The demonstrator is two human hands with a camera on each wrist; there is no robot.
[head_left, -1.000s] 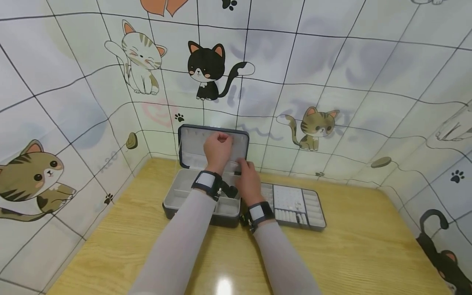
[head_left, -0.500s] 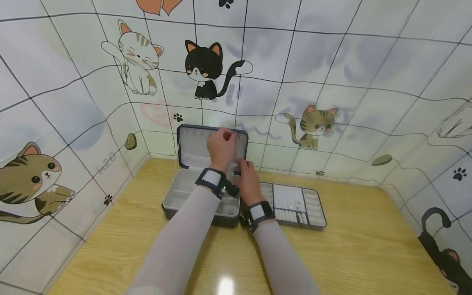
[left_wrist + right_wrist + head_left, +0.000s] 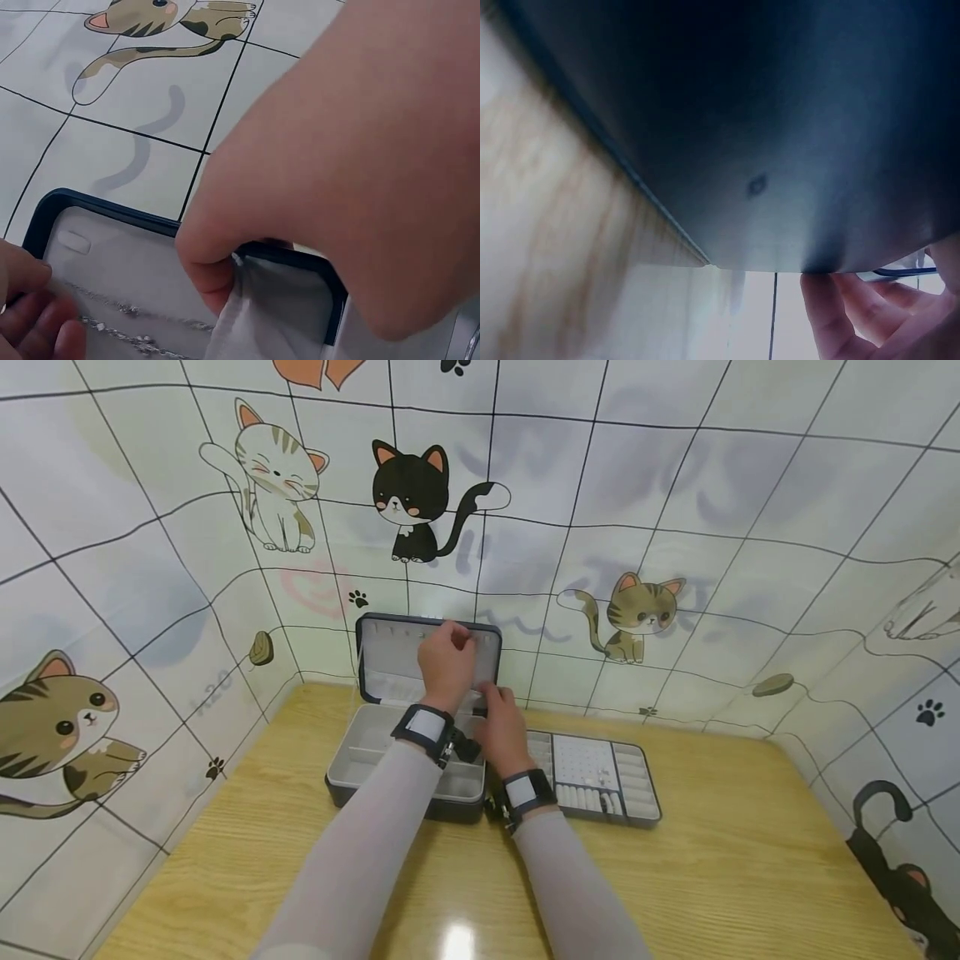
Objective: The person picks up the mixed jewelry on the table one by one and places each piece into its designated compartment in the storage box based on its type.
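Observation:
A dark jewelry box [image 3: 363, 739] stands open, its pale-lined lid [image 3: 386, 652] upright against the wall. At the upper right of that lid is my left hand [image 3: 447, 670], its curled fingers [image 3: 28, 322] pinching the upper end of a silver necklace [image 3: 129, 309]. The beaded chain hangs in two strands toward the gathered lid pocket [image 3: 251, 330]. Close by sits a small white hook [image 3: 74, 241]. My right hand [image 3: 504, 731] grips the pocket's elastic edge by the lid's right side. The right wrist view shows its fingers [image 3: 829, 319] past the dark box wall; their tips are partly hidden.
Right of the box lies a grey tray [image 3: 636, 818] with a white earring panel [image 3: 585, 760], ring rolls and small compartments. Both rest on a wooden table [image 3: 735, 860]. A cat-patterned wall covering [image 3: 525, 568] rises right behind the lid and at both sides.
My left hand has shifted slightly right across the lid, then stayed about there. The right hand keeps its place. The whole head view has drifted a little.

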